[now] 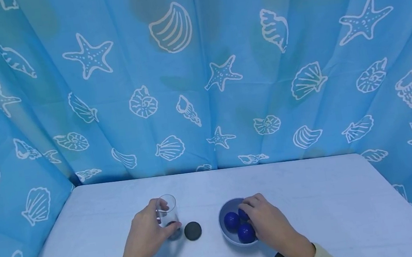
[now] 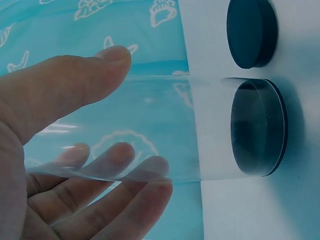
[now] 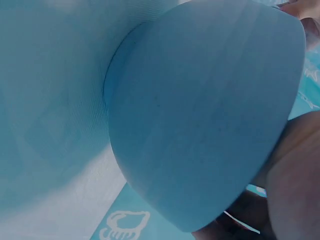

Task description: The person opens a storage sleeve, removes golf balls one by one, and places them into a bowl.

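Note:
My left hand [image 1: 144, 231] holds a tall clear cylindrical jar [image 1: 168, 216] that stands upright on the table. In the left wrist view its dark base [image 2: 257, 127] shows, with the thumb on one side and the fingers curved along the other. Right beside the jar lies a round black lid [image 1: 193, 231]. My right hand [image 1: 270, 220] reaches over the rim of a blue-grey bowl [image 1: 222, 230], its fingers gripping a dark blue ball [image 1: 243, 214] that they partly cover. Two more blue balls sit in the bowl; the right wrist view shows only the bowl's outer wall [image 3: 200, 115].
A white cloth covers the table [image 1: 316, 192]. Blue curtains [image 1: 208, 115] printed with white shells and starfish hang behind it and at both sides. Black straps show at both wrists.

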### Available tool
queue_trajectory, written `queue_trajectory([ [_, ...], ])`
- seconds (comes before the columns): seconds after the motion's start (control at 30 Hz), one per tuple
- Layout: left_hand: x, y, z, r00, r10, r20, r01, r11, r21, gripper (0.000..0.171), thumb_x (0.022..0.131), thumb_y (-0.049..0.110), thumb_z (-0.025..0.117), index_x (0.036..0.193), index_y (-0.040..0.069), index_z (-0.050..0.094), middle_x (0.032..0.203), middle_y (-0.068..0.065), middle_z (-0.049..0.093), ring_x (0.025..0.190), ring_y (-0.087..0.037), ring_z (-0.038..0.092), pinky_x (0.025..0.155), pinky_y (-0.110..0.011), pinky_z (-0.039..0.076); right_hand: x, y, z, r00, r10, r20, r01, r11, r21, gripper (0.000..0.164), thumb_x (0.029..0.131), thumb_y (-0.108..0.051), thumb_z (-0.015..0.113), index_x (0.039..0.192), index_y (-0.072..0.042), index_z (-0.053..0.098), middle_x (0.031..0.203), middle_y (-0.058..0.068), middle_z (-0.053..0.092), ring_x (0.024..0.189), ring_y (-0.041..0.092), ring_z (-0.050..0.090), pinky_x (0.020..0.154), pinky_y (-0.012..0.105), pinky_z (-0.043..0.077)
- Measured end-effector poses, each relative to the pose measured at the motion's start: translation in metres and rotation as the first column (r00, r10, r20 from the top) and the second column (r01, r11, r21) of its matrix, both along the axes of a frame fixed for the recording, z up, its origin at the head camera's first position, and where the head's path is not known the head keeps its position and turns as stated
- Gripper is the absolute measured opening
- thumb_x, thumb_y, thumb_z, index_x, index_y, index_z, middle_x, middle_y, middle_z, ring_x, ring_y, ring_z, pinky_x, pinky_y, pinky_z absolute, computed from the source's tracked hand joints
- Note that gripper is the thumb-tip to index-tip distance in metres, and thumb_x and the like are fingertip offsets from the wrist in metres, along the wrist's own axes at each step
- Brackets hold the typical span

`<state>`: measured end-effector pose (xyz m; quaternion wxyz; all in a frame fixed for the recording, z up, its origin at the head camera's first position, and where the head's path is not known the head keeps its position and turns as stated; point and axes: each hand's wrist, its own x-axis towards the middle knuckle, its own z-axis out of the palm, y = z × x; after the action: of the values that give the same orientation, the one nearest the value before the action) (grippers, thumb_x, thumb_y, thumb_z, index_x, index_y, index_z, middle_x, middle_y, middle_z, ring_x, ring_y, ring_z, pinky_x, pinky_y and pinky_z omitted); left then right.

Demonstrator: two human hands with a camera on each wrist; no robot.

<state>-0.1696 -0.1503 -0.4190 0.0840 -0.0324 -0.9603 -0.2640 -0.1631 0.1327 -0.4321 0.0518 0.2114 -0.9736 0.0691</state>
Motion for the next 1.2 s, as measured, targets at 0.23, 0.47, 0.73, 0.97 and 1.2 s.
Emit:
queue_trajectory([
  [0.23,-0.001,-0.001,-0.001,0.999,-0.001,0.032,0.0,1.0,0.005,0.05,0.06,0.031,0.086,0.096,0.015,0.055,0.086,-0.001,0.062,0.074,-0.014,0.057,0.06,-0.028,0.05,0.0,-0.002,0.001,0.999,0.019,0.034,-0.021,0.998,0.06,0.051,0.068,-0.004,0.08,0.115,-0.007,0.062,0.117,0.008,0.058,0.111,0.024,0.05,0.092,0.04,0.047],
  [0.47,-0.003,-0.002,-0.004,0.998,0.012,0.061,-0.013,1.0,0.014,0.051,0.06,0.032,0.086,0.096,0.015,0.055,0.086,-0.001,0.062,0.075,-0.015,0.057,0.06,-0.029,0.05,0.0,-0.003,0.001,0.998,0.029,0.061,-0.033,0.997,0.064,0.051,0.069,-0.004,0.079,0.117,-0.008,0.062,0.12,0.008,0.058,0.111,0.024,0.05,0.092,0.041,0.047],
  [0.73,-0.005,-0.003,-0.007,0.994,0.041,0.099,-0.045,0.998,0.035,0.052,0.058,0.034,0.087,0.095,0.016,0.055,0.085,0.0,0.063,0.074,-0.014,0.056,0.059,-0.027,0.048,-0.001,-0.004,0.001,0.993,0.009,0.118,-0.014,0.999,0.046,0.051,0.069,-0.003,0.079,0.117,-0.007,0.061,0.12,0.01,0.058,0.111,0.025,0.052,0.093,0.041,0.046],
  [0.97,-0.008,-0.005,-0.009,0.987,0.045,0.157,-0.057,0.996,0.075,0.057,0.056,0.036,0.087,0.097,0.014,0.054,0.088,0.0,0.064,0.077,-0.015,0.057,0.06,-0.029,0.048,-0.001,-0.004,0.001,0.989,-0.003,0.15,0.001,1.0,0.014,0.049,0.071,-0.001,0.077,0.117,-0.006,0.061,0.119,0.01,0.058,0.112,0.026,0.053,0.094,0.043,0.045],
  [1.2,-0.011,-0.007,-0.011,0.981,0.028,0.19,-0.046,0.995,0.093,0.064,0.053,0.04,0.088,0.1,0.015,0.053,0.093,-0.002,0.062,0.072,-0.015,0.053,0.057,-0.028,0.044,-0.001,-0.001,0.001,0.991,-0.006,0.136,0.012,0.999,-0.045,0.041,0.08,-0.001,0.068,0.12,-0.009,0.06,0.124,0.009,0.056,0.115,0.026,0.052,0.094,0.043,0.045],
])
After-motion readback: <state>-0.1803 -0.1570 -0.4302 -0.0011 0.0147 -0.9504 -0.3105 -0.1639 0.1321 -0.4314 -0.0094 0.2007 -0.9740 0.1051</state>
